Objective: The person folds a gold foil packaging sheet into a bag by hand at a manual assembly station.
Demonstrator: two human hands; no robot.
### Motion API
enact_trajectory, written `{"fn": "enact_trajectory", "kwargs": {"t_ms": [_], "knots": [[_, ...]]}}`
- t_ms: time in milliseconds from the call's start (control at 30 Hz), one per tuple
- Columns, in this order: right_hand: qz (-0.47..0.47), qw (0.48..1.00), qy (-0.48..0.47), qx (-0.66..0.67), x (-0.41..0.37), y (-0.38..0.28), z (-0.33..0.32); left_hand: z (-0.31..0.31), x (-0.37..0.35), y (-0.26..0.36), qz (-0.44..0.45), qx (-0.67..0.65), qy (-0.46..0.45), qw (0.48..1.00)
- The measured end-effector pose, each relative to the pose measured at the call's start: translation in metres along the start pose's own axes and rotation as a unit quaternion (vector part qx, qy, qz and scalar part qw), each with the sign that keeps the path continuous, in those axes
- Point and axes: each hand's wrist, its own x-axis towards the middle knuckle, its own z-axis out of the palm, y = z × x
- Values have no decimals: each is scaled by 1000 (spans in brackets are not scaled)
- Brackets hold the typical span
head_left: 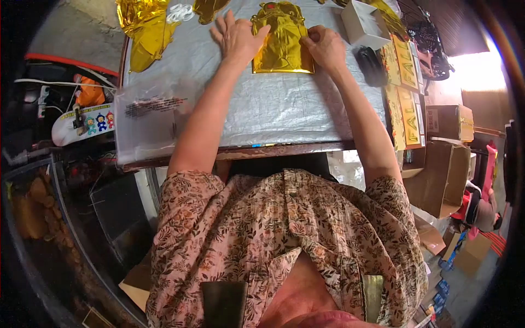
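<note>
A shiny gold foil piece (283, 52), flat and creased like a deflated balloon, lies at the far middle of the covered table. My left hand (239, 39) rests at its left side with fingers spread, the thumb reaching onto the foil's edge. At the opposite edge, the thumb and fingers of my right hand (326, 47) are pinched together on the foil's side. A small red spot shows near the foil's top. More gold foil (149, 46) lies at the table's far left, beside a coil of white ribbon or cord (179, 13).
A white open box (365, 24) and a black object (370, 65) stand right of my right hand. Printed "FALL" boxes (406, 104) line the right edge. A clear plastic bag (150, 117) covers the near left corner. Cardboard boxes (437, 177) stand at right.
</note>
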Motion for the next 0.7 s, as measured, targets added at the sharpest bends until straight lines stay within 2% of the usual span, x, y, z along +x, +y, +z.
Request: {"fn": "enact_trajectory", "kwargs": {"t_ms": [67,167,233,367,467,567,633,700], "knots": [[-14,998,50,-21,-7,2,4,4,10,4,-10,18,-3,1000],[-9,997,68,-29,-12,-2,4,11,17,7,-30,-2,-10,1000],[0,998,63,-20,-13,-1,5,11,21,8,-56,-4,-47,997],[2,999,52,-9,-13,-2,2,12,25,4,-81,-55,-63,993],[20,999,26,1,-11,-4,-2,11,23,4,-75,-66,-55,993],[11,999,19,34,-6,4,1,11,18,8,-50,-121,-7,991],[7,999,23,43,-7,4,0,11,14,11,-3,-125,48,991],[3,998,27,51,-8,3,0,8,9,14,17,-131,59,989]]}}
